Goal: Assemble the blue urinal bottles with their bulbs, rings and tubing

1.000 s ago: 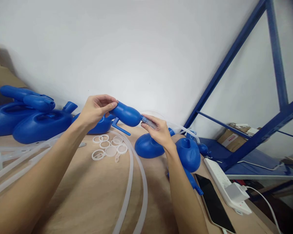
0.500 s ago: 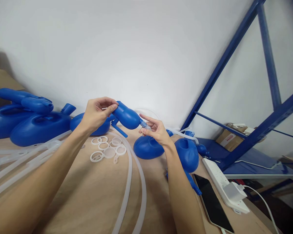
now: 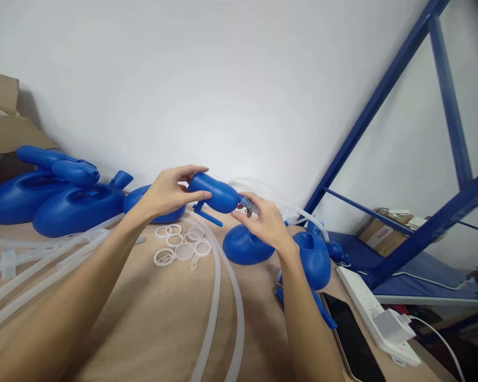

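A blue plastic funnel [image 3: 221, 195], hollow and bulbous with a narrow handle-like strip below, is held in the air, its narrow end to the right. My left hand [image 3: 175, 188] grips its wide end, thumb in front and fingers over the top. With my right hand [image 3: 263, 220] I hold a clear tube end [image 3: 250, 205] at the funnel's narrow tip; the fingers partly hide the joint. Beneath my right hand sits a blue jug [image 3: 247, 246]. White and translucent rings and caps [image 3: 183, 249] lie on the brown tabletop [image 3: 151, 318] below the funnel.
Several blue jugs [image 3: 75, 212] stand at the left beside a cardboard box [image 3: 3, 127]. Translucent hoses [image 3: 239, 313] curve across the table. At the right lie another blue jug [image 3: 314, 262], a phone [image 3: 352, 339] and a power strip [image 3: 366, 302], beside blue shelving [image 3: 382, 101].
My left hand has gone from a fingertip pinch to a wider grip on the funnel. My right fingers have closed more around the clear tube end. The view has shifted slightly left.
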The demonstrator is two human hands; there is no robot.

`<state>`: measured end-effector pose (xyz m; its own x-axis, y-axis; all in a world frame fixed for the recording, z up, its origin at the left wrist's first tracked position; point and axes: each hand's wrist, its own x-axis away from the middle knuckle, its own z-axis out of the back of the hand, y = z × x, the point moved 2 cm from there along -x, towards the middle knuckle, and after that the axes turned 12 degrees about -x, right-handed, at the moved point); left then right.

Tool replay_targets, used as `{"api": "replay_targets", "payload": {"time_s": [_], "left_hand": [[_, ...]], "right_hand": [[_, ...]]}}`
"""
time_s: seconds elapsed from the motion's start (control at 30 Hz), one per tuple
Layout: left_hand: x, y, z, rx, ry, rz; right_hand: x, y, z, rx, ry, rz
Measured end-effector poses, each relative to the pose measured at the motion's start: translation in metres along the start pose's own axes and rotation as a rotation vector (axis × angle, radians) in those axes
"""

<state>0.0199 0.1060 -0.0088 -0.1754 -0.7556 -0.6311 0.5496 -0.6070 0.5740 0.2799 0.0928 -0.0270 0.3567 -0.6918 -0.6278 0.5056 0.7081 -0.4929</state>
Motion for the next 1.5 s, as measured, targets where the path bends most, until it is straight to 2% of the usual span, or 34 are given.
{"api": "replay_targets", "payload": {"time_s": [0.13, 0.2, 0.3, 0.57, 0.67, 0.8, 0.9, 1.03, 1.07, 1.13, 1.2, 1.27, 1.33, 1.4, 1.5], "left_hand": [[0.003, 0.004, -0.001, -0.246, 0.079, -0.181], [0.004, 0.007, -0.004, -0.319, 0.019, -0.241], [0.005, 0.009, -0.011, -0.318, -0.074, -0.248], [0.006, 0.008, -0.029, -0.276, 0.184, -0.328], [0.007, 0.009, -0.032, -0.284, 0.240, -0.317], [0.009, 0.011, -0.041, -0.288, 0.250, -0.281], [0.012, 0.012, -0.046, -0.270, 0.266, -0.218], [0.008, 0.006, -0.037, -0.290, 0.369, 0.024], [0.005, 0.001, -0.031, -0.302, 0.364, 0.089], [-0.003, -0.015, -0.016, -0.315, 0.308, 0.214], [-0.009, -0.040, 0.003, -0.323, 0.262, 0.356], [-0.010, -0.071, 0.022, -0.375, 0.266, 0.486], [-0.007, -0.099, 0.038, -0.560, 0.314, 0.518], [-0.001, -0.120, 0.048, -0.688, 0.289, 0.540], [0.004, -0.136, 0.051, -0.776, 0.266, 0.550]], "right_hand": [[0.001, -0.002, -0.001, 0.136, 0.089, 0.101], [0.002, -0.001, -0.002, 0.135, 0.103, 0.141], [0.003, 0.003, -0.001, 0.118, 0.120, 0.192], [0.006, 0.014, 0.003, 0.225, 0.244, 0.271], [0.005, 0.022, 0.001, 0.229, 0.300, 0.256], [0.003, 0.033, 0.000, 0.271, 0.321, 0.182], [0.003, 0.038, 0.008, 0.258, 0.333, 0.138], [0.015, 0.052, 0.047, 0.144, 0.647, -0.010], [0.019, 0.058, 0.057, 0.128, 0.623, -0.057], [0.026, 0.070, 0.073, 0.115, 0.486, -0.139], [0.032, 0.081, 0.084, 0.133, 0.397, -0.211], [0.036, 0.091, 0.088, 0.188, 0.374, -0.284], [0.036, 0.101, 0.087, 0.258, 0.338, -0.349], [0.034, 0.113, 0.080, 0.314, 0.252, -0.384], [0.031, 0.131, 0.063, 0.345, 0.084, -0.357]]}}
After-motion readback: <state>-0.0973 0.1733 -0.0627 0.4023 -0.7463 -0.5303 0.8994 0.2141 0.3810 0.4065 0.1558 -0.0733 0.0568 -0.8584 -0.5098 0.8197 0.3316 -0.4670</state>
